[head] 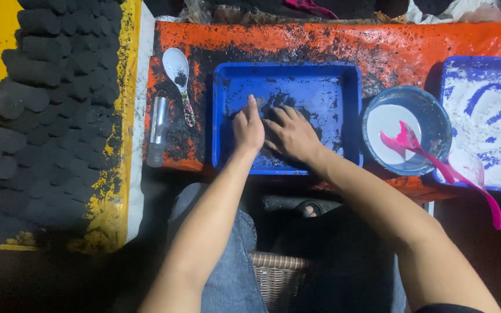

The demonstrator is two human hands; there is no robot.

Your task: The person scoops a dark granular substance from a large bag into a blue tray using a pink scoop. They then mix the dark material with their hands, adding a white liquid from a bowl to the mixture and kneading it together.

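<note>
Both my hands are inside a blue tray (343, 81) dusted with black powder. My left hand (248, 127) rests edge-on with its fingers together, pressed against a small heap of black powder (272, 104). My right hand (289, 132) lies flat with fingers spread, cupping the same heap from the right. The two hands touch each other around the powder. How much powder lies under the palms is hidden.
Rows of black cylinders (47, 87) lie stacked on a yellow sheet at left. A white spoon (177, 75) and a clear tube (158, 130) sit left of the tray. At right, a blue bowl (433, 116) of white liquid, pink scoops (413, 145), a tray of white powder (488, 116).
</note>
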